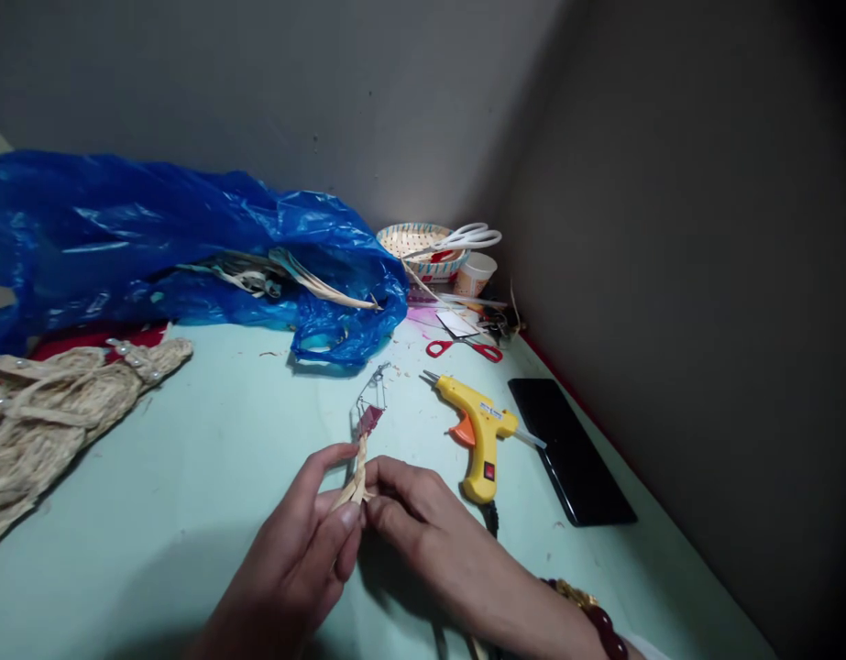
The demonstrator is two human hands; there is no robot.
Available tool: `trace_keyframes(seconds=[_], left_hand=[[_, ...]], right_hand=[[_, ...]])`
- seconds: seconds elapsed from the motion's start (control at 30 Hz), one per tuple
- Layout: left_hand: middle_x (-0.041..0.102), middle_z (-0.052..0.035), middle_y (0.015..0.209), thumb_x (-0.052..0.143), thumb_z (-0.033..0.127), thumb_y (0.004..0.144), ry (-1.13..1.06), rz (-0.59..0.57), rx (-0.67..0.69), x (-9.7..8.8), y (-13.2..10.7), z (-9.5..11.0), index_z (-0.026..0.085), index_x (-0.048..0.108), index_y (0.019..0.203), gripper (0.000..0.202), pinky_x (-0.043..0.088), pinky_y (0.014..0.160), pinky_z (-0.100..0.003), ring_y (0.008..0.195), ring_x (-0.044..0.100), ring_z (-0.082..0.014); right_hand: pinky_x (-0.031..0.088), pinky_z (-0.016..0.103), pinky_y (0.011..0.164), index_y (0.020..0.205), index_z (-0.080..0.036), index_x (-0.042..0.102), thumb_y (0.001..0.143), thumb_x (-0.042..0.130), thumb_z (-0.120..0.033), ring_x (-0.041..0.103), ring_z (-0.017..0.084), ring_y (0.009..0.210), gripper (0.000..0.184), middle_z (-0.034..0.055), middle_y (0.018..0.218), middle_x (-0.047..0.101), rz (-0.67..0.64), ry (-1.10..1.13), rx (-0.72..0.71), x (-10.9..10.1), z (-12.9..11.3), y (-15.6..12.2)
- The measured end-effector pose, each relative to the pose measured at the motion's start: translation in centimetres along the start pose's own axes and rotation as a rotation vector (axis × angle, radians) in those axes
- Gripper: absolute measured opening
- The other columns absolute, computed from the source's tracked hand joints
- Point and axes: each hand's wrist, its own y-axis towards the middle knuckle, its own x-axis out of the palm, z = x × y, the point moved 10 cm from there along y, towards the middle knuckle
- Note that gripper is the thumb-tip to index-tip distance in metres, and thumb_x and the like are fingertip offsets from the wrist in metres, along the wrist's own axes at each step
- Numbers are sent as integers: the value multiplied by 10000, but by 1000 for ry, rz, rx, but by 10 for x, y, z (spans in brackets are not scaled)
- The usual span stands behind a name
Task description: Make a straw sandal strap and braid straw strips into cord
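Observation:
Between my hands is a pale straw braid (360, 472), its strands pinched near the lower end. My left hand (316, 527) grips it from the left, thumb pressed on the strands and index finger reaching along the braid. From the right, my right hand (412, 513) pinches strands at the same spot, its fingertips partly hidden. The braid's far end meets a dark red piece on a small wire clip (371, 417) at the table's middle. To the right lies a yellow hot glue gun (481, 435) with an orange trigger and a clear glue stick in its back.
A blue plastic bag (189, 229) holding straw strips spreads along the back. Woven straw pieces (58, 412) with beads lie left. Red-handled scissors (464, 349), a paper cup (476, 274) and a woven basket (412, 240) are at back right. A black tablet-like slab (572, 451) lies right, beside the wall.

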Motion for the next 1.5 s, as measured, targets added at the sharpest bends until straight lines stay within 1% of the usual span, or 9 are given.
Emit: trace_keyframes(seconds=[0.27, 0.5, 0.77, 1.0, 1.13, 1.27, 1.33, 1.4, 1.5], left_hand=[[483, 77, 596, 396, 545, 928, 412, 40, 204, -9, -3, 15, 228, 430, 1225, 436, 296, 485, -276, 455, 367, -134], [594, 28, 620, 338, 406, 965, 953, 82, 481, -14, -14, 38, 270, 570, 774, 330, 351, 569, -303, 544, 538, -176], [643, 3, 586, 370, 103, 910, 1432, 293, 963, 24, -48, 51, 232, 539, 778, 251, 433, 517, -291, 528, 658, -162], [745, -81, 726, 346, -25, 818, 1624, 400, 1214, 57, -59, 26, 77, 597, 1030, 344, 426, 431, -296, 515, 660, -178], [745, -68, 762, 342, 38, 883, 1601, 271, 1223, 54, -61, 26, 110, 618, 1017, 315, 476, 500, -276, 599, 680, -174], [647, 21, 670, 420, 264, 967, 1480, 133, 1105, 24, -55, 57, 239, 611, 857, 222, 456, 527, -278, 607, 628, -172], [675, -5, 819, 414, 317, 966, 1152, 113, 787, -7, -31, 71, 250, 633, 925, 233, 468, 726, -336, 774, 631, -202], [661, -16, 930, 452, 408, 952, 719, 49, 399, -26, -2, 56, 247, 605, 929, 223, 436, 827, -329, 905, 610, -199], [490, 53, 585, 449, 470, 900, 349, -241, 120, 4, 19, 21, 215, 521, 783, 289, 332, 452, -241, 443, 396, -100]], right_hand=[[325, 241, 576, 656, -144, 604, 925, 510, -271, 419, 107, 592, 312, -32, 589, 513, 96, 56, 36, 0, 11, 3], [334, 220, 539, 626, -148, 627, 908, 518, -240, 431, 93, 523, 316, -20, 573, 570, 136, 34, 37, -6, 8, 0], [375, 230, 645, 619, -141, 615, 898, 519, -205, 485, 114, 623, 302, -17, 612, 561, 141, 162, -59, -5, 2, -1], [392, 247, 634, 709, -111, 676, 872, 553, -298, 499, 137, 642, 277, 32, 686, 625, 49, 276, 19, 1, 11, -1], [396, 251, 624, 670, -124, 670, 843, 574, -281, 501, 137, 612, 253, 41, 670, 642, 89, 302, 55, -1, 17, -1], [365, 245, 637, 624, -131, 677, 838, 579, -254, 476, 128, 623, 265, 29, 659, 620, 100, 323, 18, -4, 14, -1], [342, 241, 622, 616, -135, 682, 839, 587, -246, 438, 117, 600, 267, 2, 611, 566, 88, 337, -1, -5, 12, -1], [329, 238, 600, 647, -139, 695, 857, 564, -237, 429, 114, 583, 266, -13, 586, 535, 52, 359, -17, -2, 11, -1], [350, 238, 602, 706, -146, 698, 886, 493, -197, 511, 129, 628, 277, 7, 643, 597, -25, 380, -62, 3, 8, -1]])
